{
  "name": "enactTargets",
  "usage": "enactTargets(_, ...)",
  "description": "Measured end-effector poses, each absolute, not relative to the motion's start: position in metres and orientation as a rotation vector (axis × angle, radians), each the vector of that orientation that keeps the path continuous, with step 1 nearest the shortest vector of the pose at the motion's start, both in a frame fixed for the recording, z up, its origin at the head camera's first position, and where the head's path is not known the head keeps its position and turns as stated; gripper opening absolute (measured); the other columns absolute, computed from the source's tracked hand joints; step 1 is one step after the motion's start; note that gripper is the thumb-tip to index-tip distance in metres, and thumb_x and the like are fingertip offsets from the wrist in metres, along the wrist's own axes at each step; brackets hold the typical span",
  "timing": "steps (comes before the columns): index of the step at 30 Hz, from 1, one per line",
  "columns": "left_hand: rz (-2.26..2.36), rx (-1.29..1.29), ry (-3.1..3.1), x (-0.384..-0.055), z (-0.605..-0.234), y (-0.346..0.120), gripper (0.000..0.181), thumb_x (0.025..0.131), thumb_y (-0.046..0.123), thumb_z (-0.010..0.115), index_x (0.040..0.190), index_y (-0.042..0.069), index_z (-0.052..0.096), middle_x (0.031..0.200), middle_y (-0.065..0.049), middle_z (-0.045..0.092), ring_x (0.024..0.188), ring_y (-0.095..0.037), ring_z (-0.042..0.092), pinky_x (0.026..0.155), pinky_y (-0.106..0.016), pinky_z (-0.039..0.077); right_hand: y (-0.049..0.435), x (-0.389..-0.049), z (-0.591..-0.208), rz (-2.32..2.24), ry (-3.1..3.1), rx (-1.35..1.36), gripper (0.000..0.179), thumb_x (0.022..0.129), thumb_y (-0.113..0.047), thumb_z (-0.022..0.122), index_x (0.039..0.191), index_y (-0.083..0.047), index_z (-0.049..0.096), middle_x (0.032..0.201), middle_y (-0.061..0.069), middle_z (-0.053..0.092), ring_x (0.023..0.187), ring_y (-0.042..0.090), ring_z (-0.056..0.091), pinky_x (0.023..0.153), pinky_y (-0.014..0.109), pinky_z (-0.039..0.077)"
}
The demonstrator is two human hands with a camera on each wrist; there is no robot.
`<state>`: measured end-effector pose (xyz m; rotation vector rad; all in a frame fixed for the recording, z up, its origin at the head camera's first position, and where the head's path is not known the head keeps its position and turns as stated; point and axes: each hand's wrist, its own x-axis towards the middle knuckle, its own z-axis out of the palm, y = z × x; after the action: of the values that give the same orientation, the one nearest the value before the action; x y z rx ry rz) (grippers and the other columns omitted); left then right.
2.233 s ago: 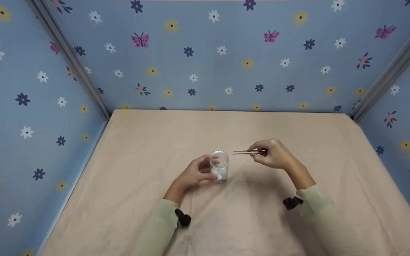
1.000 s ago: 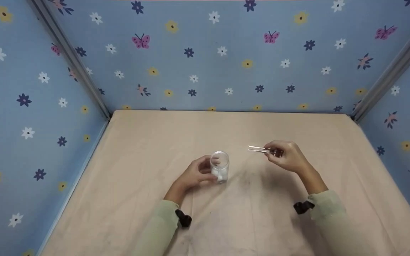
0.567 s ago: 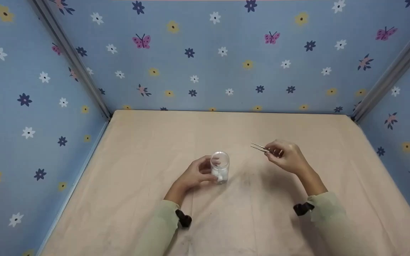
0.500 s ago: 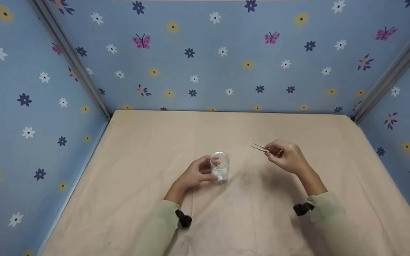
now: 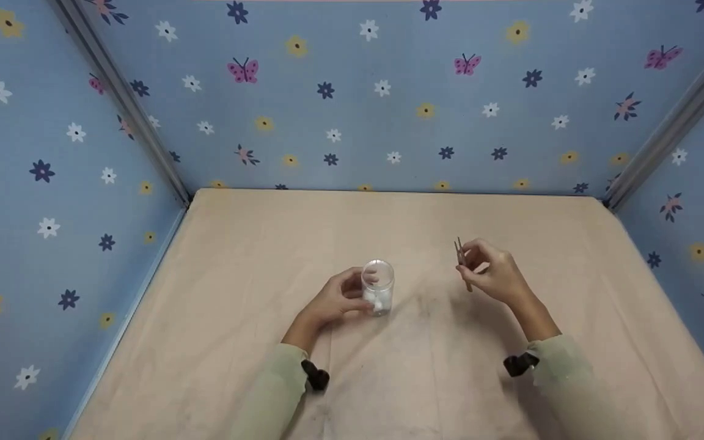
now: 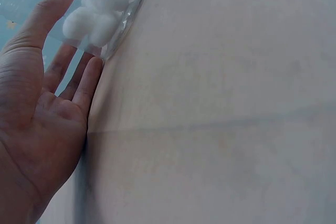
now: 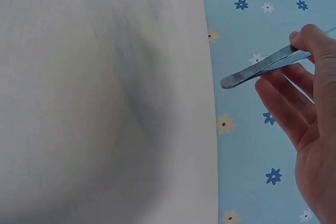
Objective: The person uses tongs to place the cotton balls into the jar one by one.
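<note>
A clear jar (image 5: 378, 281) stands upright near the middle of the table, its top uncovered. White cotton balls (image 6: 100, 11) lie in its lower part. My left hand (image 5: 332, 297) holds the jar from the left, thumb on the near side and fingers behind it. To the right of the jar, my right hand (image 5: 491, 272) is raised over the cloth and pinches metal tweezers (image 7: 257, 69) between thumb and fingers. In the head view the two tips point away toward the back wall, a little apart, with nothing between them. The joined end sticks out below the thumb.
A beige cloth (image 5: 266, 232) with shallow creases covers the table. Blue flowered panels (image 5: 352, 110) rise at the back and both sides, joined by grey corner posts (image 5: 126, 104). Each sleeved wrist carries a small black camera (image 5: 315, 375).
The right hand has drawn back rightward from near the jar, and the tweezers have turned from pointing left to pointing at the back wall. The left hand and jar have stayed put.
</note>
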<state>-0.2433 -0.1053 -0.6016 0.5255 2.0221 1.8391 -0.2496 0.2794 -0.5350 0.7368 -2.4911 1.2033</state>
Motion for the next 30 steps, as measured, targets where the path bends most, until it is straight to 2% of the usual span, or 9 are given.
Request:
enactTargets(5, 1.843, 0.523, 2.027, -0.244, -0.603, -0.105, 0.072, 0.094, -0.003, 0.087, 0.159, 0.002, 0.057, 0.157, -0.025, 0.064, 0.148, -0.036, 0.064, 0.129, -0.045, 0.054, 0.279, -0.250, -0.544, 1.225, -2.474, 0.724, 0.035, 0.091, 0.011, 0.084, 0.122, 0.003, 0.070, 0.085, 0.008, 0.076, 0.074, 0.008, 0.071, 0.062, 0.016, 0.058)
enactTargets(10, 1.851, 0.521, 2.024, -0.244, -0.603, -0.105, 0.072, 0.093, -0.003, 0.088, 0.158, 0.002, 0.057, 0.157, -0.025, 0.064, 0.148, -0.034, 0.064, 0.129, -0.043, 0.054, 0.276, -0.248, -0.549, 1.231, -2.535, 0.657, 0.036, 0.091, 0.009, 0.086, 0.122, 0.003, 0.068, 0.084, 0.007, 0.075, 0.074, 0.002, 0.068, 0.066, 0.022, 0.058)
enactTargets(19, 1.850, 0.514, 2.013, -0.243, -0.601, -0.105, 0.073, 0.091, -0.004, 0.088, 0.157, 0.004, 0.058, 0.158, -0.022, 0.064, 0.148, -0.033, 0.064, 0.129, -0.042, 0.053, 0.266, -0.243, -0.556, 1.257, -2.696, 0.473, 0.036, 0.095, 0.002, 0.084, 0.127, 0.002, 0.068, 0.089, 0.013, 0.075, 0.074, 0.005, 0.065, 0.065, 0.016, 0.052)
enactTargets(30, 1.846, 0.527, 2.022, -0.243, -0.602, -0.105, 0.071, 0.092, -0.002, 0.088, 0.157, 0.001, 0.058, 0.155, -0.026, 0.065, 0.146, -0.034, 0.066, 0.128, -0.045, 0.054, 0.257, -0.240, -0.567, 1.313, -2.757, 0.304, 0.037, 0.098, -0.001, 0.082, 0.131, 0.000, 0.067, 0.093, 0.016, 0.075, 0.075, 0.015, 0.066, 0.061, 0.018, 0.052)
